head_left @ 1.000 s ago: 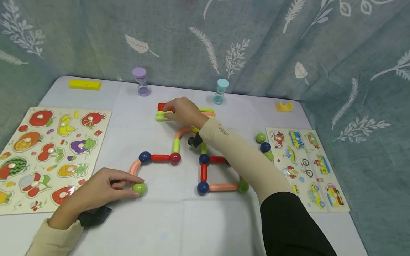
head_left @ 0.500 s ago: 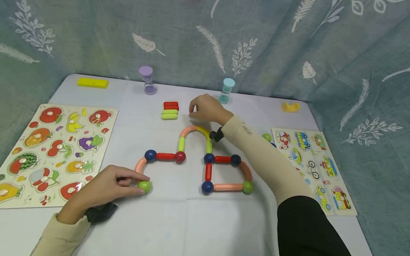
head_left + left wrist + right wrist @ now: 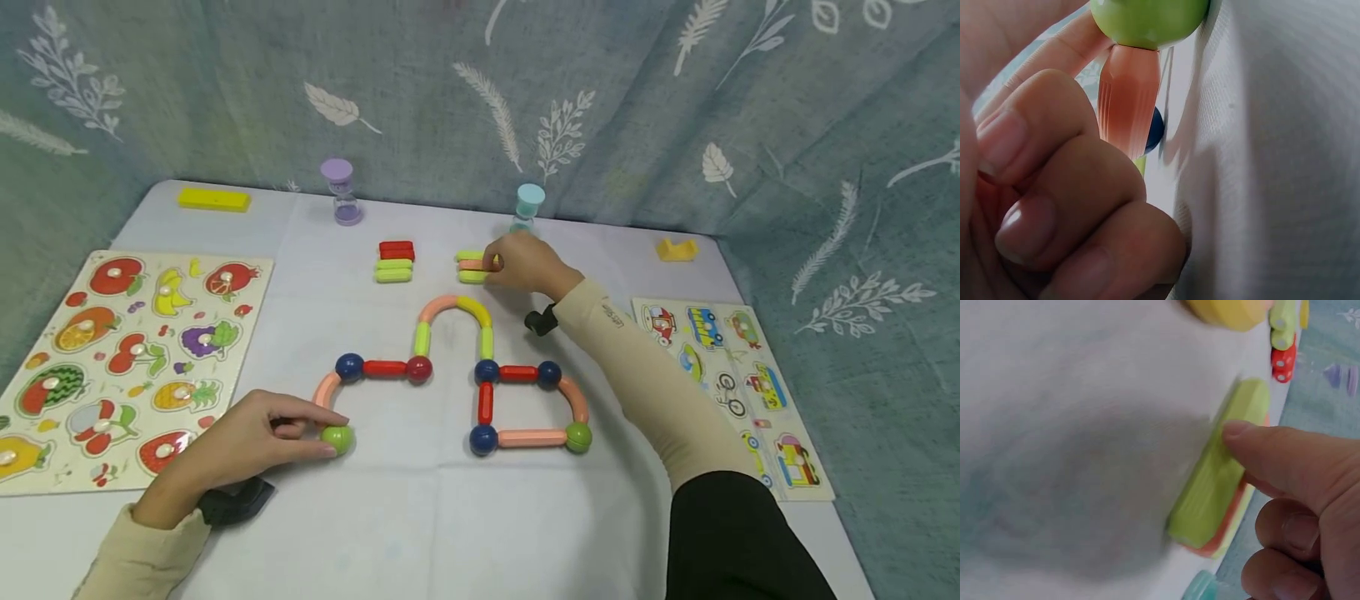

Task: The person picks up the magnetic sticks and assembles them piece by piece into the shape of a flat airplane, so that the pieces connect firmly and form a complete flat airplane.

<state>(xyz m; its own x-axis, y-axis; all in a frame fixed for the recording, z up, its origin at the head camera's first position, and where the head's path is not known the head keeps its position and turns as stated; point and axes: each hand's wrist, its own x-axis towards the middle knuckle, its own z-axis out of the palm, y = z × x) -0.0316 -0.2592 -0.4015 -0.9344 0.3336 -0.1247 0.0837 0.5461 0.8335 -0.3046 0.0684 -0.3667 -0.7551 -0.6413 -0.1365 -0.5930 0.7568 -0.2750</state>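
Note:
My left hand (image 3: 258, 437) pinches a light-green ball (image 3: 338, 438) between thumb and index finger. In the left wrist view that ball (image 3: 1150, 19) meets a curved salmon rod (image 3: 1129, 100), and the other fingers are curled. The rod runs to a blue ball (image 3: 349, 367) in a chain of magnetic rods and balls across the table. Farther back, my right hand (image 3: 528, 265) is at a small group of yellow-green and salmon rods. The right wrist view shows a fingertip on the nearest yellow-green rod (image 3: 1213, 475), another finger behind it, and a salmon rod (image 3: 1232, 515) alongside.
Red rods (image 3: 396, 250) and yellow-green rods (image 3: 393, 271) lie left of the right hand. Purple (image 3: 343, 193) and teal (image 3: 529, 200) hourglasses stand at the back. A fruit puzzle board (image 3: 135, 367) lies left, a vehicle puzzle board (image 3: 738, 392) right. Yellow blocks (image 3: 213, 200) sit near the back edge.
My right hand has moved right, from over the red and yellow-green rods on the left to the group on the right. My left hand keeps its hold on the ball.

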